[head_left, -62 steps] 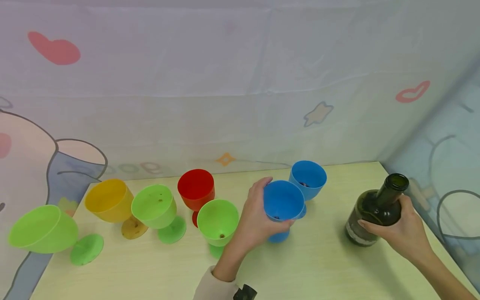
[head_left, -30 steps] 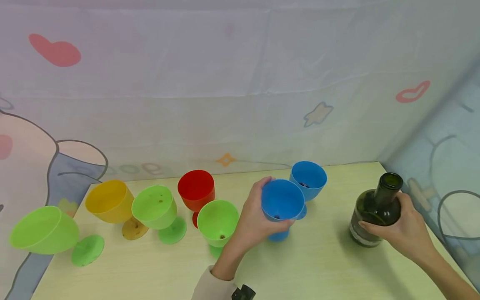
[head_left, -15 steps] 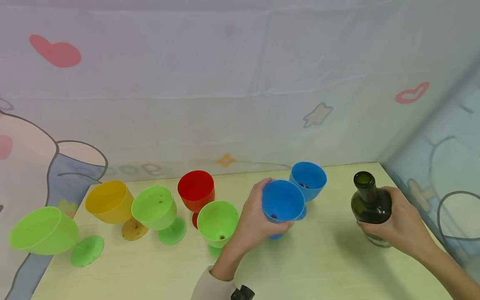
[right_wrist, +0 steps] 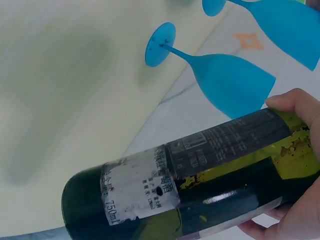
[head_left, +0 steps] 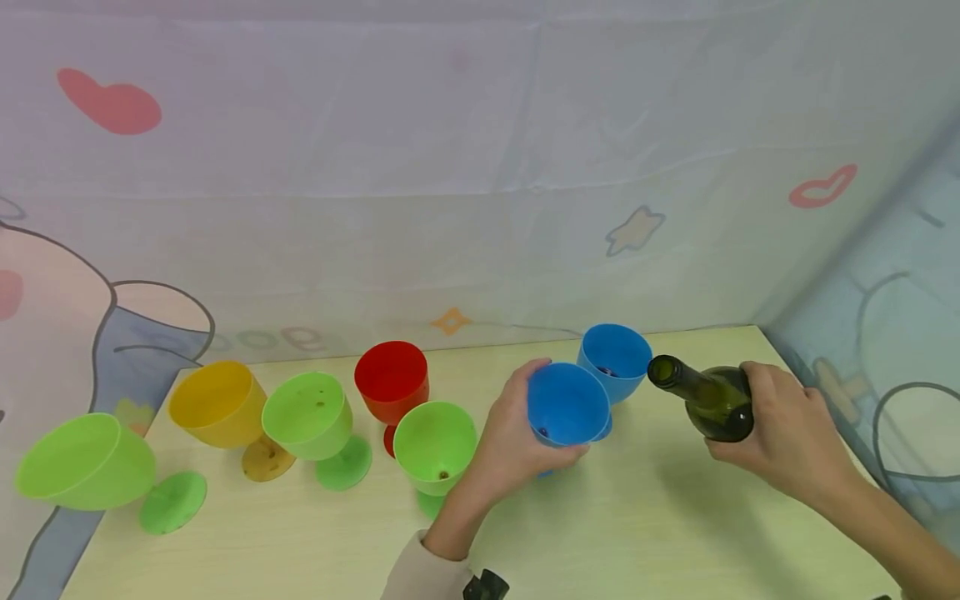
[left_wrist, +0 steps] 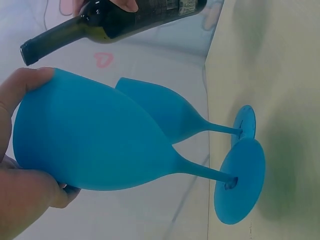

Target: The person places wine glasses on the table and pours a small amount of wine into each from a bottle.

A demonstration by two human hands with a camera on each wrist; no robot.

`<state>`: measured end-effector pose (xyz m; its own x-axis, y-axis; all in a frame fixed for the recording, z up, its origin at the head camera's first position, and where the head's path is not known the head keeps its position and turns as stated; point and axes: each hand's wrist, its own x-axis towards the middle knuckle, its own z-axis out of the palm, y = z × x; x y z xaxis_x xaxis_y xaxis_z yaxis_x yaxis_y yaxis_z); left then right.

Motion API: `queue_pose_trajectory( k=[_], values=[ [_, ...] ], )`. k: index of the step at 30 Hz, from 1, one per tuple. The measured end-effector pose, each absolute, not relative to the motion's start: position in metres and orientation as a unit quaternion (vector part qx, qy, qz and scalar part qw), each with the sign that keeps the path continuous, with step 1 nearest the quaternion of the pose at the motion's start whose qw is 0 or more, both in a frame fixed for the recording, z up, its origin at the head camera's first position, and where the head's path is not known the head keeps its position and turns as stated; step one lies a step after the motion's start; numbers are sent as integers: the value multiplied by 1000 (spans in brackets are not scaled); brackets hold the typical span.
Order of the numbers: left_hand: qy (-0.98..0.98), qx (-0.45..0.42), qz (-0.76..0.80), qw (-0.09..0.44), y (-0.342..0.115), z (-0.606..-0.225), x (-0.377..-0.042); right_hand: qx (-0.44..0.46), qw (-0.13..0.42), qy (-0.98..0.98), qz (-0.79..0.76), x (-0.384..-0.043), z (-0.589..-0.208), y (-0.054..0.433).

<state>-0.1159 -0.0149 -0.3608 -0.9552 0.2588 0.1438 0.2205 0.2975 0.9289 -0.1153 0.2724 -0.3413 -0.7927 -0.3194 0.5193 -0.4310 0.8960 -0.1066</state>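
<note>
My left hand grips a blue plastic goblet round its bowl near the rim. In the left wrist view that goblet tilts slightly, its foot close over the table. My right hand holds a dark green wine bottle by its upper body. The bottle leans to the left, its mouth pointing toward the blue goblets. In the right wrist view the bottle shows a worn label. A second blue goblet stands just behind the held one, with small dark bits inside.
Left of my left hand stand a green goblet, a red goblet, another green goblet and a yellow goblet. A further green goblet is at the table's left edge. A printed cloth hangs behind the table.
My right hand has lifted the bottle off the table and tipped its neck leftward, toward the blue goblets. My left hand has kept its grip on the blue goblet, which has shifted slightly.
</note>
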Motion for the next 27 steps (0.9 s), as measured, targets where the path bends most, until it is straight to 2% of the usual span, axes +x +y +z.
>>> queue_pose_trajectory(
  k=[19,27],
  values=[
    [811,159,563,12,-13,-357,-117,205,265,-942,19,-112,-329,247],
    [817,160,554,8,-13,-355,-117,218,291,-931,-11,-115,-328,245]
  ],
)
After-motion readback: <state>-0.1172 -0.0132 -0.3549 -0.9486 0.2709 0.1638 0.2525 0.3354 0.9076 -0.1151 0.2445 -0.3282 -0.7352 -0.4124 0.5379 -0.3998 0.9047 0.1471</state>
